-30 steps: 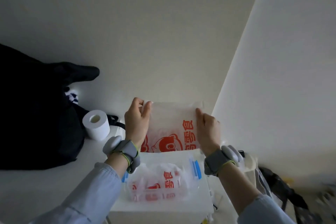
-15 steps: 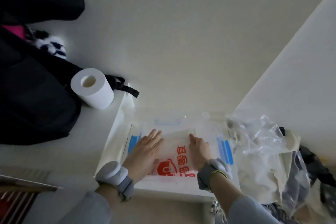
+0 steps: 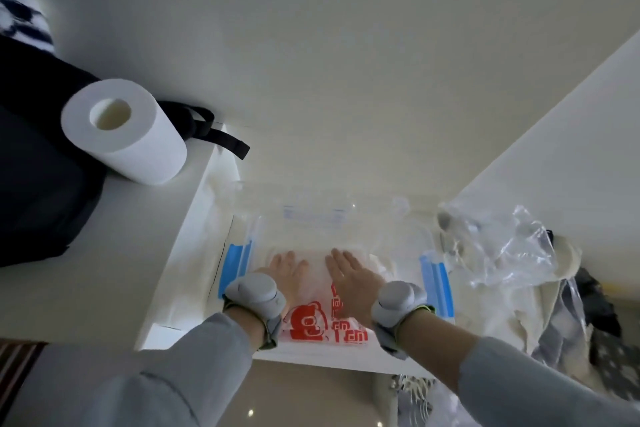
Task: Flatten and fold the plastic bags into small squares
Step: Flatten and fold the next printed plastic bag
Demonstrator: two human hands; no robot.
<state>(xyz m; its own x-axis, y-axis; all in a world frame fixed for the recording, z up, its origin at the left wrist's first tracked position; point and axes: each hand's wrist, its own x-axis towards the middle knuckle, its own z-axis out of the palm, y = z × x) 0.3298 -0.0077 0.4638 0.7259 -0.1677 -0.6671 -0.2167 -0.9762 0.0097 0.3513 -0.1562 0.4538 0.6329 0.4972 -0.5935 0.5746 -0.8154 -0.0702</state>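
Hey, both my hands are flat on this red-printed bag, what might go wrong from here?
1. The left hand and right hand press the bag, which lies on a larger clear bag; plastic on plastic may slip as you smooth.
2. The bag's near edge is close to the table edge, so it might slide off.
3. The crumpled plastic on the right could get caught in a fold.

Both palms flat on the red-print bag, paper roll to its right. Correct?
Not quite. The head view shows the left hand and right hand flat on the bag, but the paper roll stands to its left, not right.
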